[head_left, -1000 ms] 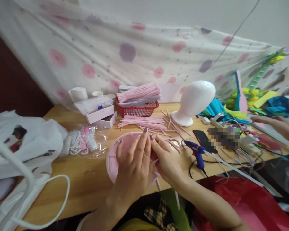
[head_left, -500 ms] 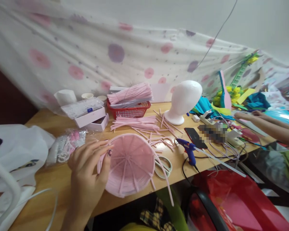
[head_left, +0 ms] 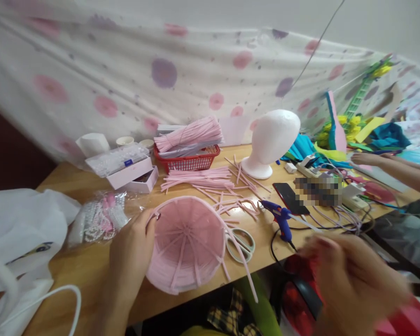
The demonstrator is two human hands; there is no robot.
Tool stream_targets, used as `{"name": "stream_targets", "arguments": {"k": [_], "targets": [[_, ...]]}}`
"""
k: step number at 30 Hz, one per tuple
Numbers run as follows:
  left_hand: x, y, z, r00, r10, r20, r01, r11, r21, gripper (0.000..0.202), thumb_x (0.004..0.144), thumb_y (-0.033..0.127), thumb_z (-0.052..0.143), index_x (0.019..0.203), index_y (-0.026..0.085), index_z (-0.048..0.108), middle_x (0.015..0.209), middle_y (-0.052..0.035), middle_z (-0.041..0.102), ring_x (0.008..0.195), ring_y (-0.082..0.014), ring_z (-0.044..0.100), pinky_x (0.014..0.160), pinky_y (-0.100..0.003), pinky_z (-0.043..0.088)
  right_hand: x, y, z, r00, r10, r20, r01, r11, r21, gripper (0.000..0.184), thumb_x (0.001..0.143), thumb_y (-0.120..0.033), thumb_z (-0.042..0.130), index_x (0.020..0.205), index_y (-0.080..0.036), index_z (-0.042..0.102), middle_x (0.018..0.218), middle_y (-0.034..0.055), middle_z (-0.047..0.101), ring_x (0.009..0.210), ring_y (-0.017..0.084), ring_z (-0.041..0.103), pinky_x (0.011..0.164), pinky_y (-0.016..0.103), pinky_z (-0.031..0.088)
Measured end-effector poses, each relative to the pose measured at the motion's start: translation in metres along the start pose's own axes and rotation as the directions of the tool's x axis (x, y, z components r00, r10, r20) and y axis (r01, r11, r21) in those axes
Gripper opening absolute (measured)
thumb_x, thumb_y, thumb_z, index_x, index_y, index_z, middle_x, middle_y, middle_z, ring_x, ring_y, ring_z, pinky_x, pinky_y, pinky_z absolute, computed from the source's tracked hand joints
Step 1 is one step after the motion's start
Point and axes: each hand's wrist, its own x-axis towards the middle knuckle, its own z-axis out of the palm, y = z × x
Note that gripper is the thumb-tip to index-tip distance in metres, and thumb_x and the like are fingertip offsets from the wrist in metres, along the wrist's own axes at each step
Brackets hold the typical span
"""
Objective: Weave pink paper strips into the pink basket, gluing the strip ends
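My left hand [head_left: 135, 249] is closed on the left rim of a pink bowl-shaped frame [head_left: 187, 242] built from fuzzy pipe cleaners, with ribs spreading from its centre. One loose pink strip [head_left: 243, 268] hangs from its right edge past the table front. My right hand [head_left: 357, 280], smeared by motion, is at the lower right, over the far end of the clear glue stick [head_left: 303, 221] in the blue glue gun [head_left: 278, 217]. Whether its fingers grip the stick cannot be made out. Scissors [head_left: 247, 245] with pale handles lie just right of the frame.
Pink pipe cleaners [head_left: 198, 179] lie before a red basket [head_left: 191, 162]. A white foam head [head_left: 275, 140], phone [head_left: 290, 198] and power strip [head_left: 350, 200] stand or lie to the right. Another person's arm [head_left: 399, 170] reaches in there. Bagged beads [head_left: 101, 219] are at left.
My right hand has come into view at the lower right, by the glue stick. My left hand keeps hold of the pink frame, which has tipped slightly. The view has shifted a little.
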Motion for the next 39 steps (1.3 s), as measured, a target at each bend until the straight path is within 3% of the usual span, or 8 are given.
{"name": "stream_targets", "arguments": {"k": [7, 12, 17, 20, 25, 29, 33, 39], "targets": [[0.081, -0.009, 0.003, 0.906, 0.212, 0.366, -0.097, 0.946, -0.308, 0.031, 0.092, 0.035, 0.052, 0.101, 0.026, 0.080, 0.108, -0.0066, 0.085, 0.098, -0.0294, 0.078, 0.088, -0.038, 0.058, 0.054, 0.021, 0.102, 0.952, -0.148, 0.268, 0.075, 0.962, 0.263, 0.044, 0.111, -0.043, 0.045, 0.084, -0.025, 0.075, 0.084, 0.0044, 0.077, 0.078, 0.020, 0.073, 0.073, 0.033, 0.053], [0.141, 0.012, 0.019, 0.672, 0.392, 0.628, -0.046, 0.869, -0.492, 0.022, 0.084, 0.030, 0.064, 0.092, 0.023, 0.083, 0.103, -0.0065, 0.085, 0.100, -0.0265, 0.077, 0.095, -0.037, 0.057, 0.080, 0.012, 0.141, 0.700, -0.462, 0.545, 0.262, 0.876, 0.406, 0.032, 0.108, -0.028, 0.048, 0.132, -0.030, 0.069, 0.146, 0.0106, 0.065, 0.141, 0.025, 0.057, 0.117, 0.049, 0.044], [0.154, 0.036, 0.034, 0.514, 0.470, 0.717, 0.011, 0.833, -0.553, 0.014, 0.077, 0.020, 0.074, 0.086, 0.023, 0.084, 0.098, -0.0047, 0.085, 0.099, -0.0249, 0.079, 0.096, -0.036, 0.058, 0.090, 0.008, 0.154, 0.511, -0.566, 0.647, 0.453, 0.817, 0.357, 0.032, 0.106, -0.021, 0.049, 0.129, -0.030, 0.070, 0.165, 0.0116, 0.047, 0.160, 0.028, 0.032, 0.125, 0.059, 0.029], [0.155, 0.041, 0.030, 0.564, 0.453, 0.690, 0.003, 0.835, -0.550, 0.022, 0.075, 0.015, 0.076, 0.094, 0.023, 0.084, 0.108, -0.0043, 0.085, 0.106, -0.0240, 0.078, 0.099, -0.035, 0.057, 0.091, 0.009, 0.152, 0.517, -0.561, 0.646, 0.488, 0.814, 0.316, 0.021, 0.107, -0.025, 0.052, 0.117, -0.028, 0.071, 0.159, 0.0137, 0.050, 0.159, 0.029, 0.033, 0.125, 0.061, 0.027], [0.155, 0.026, -0.033, 0.798, 0.310, 0.517, -0.045, 0.885, -0.462, 0.030, 0.082, 0.023, 0.071, 0.109, 0.018, 0.081, 0.113, -0.0045, 0.083, 0.110, -0.0235, 0.077, 0.099, -0.039, 0.057, 0.081, 0.012, 0.153, 0.564, -0.545, 0.621, 0.441, 0.834, 0.332, 0.011, 0.105, -0.023, 0.055, 0.104, -0.026, 0.065, 0.139, 0.0130, 0.062, 0.145, 0.030, 0.046, 0.119, 0.060, 0.033], [0.094, 0.020, -0.078, 0.976, 0.181, 0.120, -0.114, 0.898, -0.426, 0.035, 0.099, 0.038, 0.055, 0.103, 0.013, 0.079, 0.099, -0.0015, 0.082, 0.101, -0.0163, 0.075, 0.095, -0.040, 0.056, 0.065, 0.016, 0.156, 0.647, -0.501, 0.575, 0.315, 0.862, 0.397, 0.010, 0.105, -0.024, 0.053, 0.099, -0.026, 0.061, 0.122, 0.0095, 0.071, 0.120, 0.027, 0.063, 0.103, 0.049, 0.047], [-0.009, 0.033, -0.053, 0.964, 0.014, -0.265, -0.125, 0.905, -0.407, 0.008, 0.096, 0.025, 0.070, 0.092, 0.023, 0.077, 0.090, 0.0013, 0.079, 0.084, -0.0138, 0.073, 0.080, -0.026, 0.058, 0.046, 0.014, 0.148, 0.744, -0.430, 0.511, 0.264, 0.892, 0.366, 0.011, 0.104, -0.022, 0.053, 0.101, -0.028, 0.061, 0.095, 0.0024, 0.073, 0.090, 0.021, 0.068, 0.084, 0.038, 0.050], [-0.092, 0.060, 0.004, 0.886, -0.384, -0.259, 0.102, 0.707, -0.700, 0.023, 0.090, 0.031, 0.079, 0.104, 0.023, 0.064, 0.099, -0.0032, 0.066, 0.095, -0.0163, 0.069, 0.089, -0.028, 0.060, 0.020, -0.009, 0.127, 0.736, -0.501, 0.455, 0.342, 0.856, 0.389, 0.012, 0.100, -0.017, 0.060, 0.098, -0.029, 0.061, 0.088, -0.0011, 0.072, 0.089, 0.021, 0.069, 0.100, 0.045, 0.046]]}}
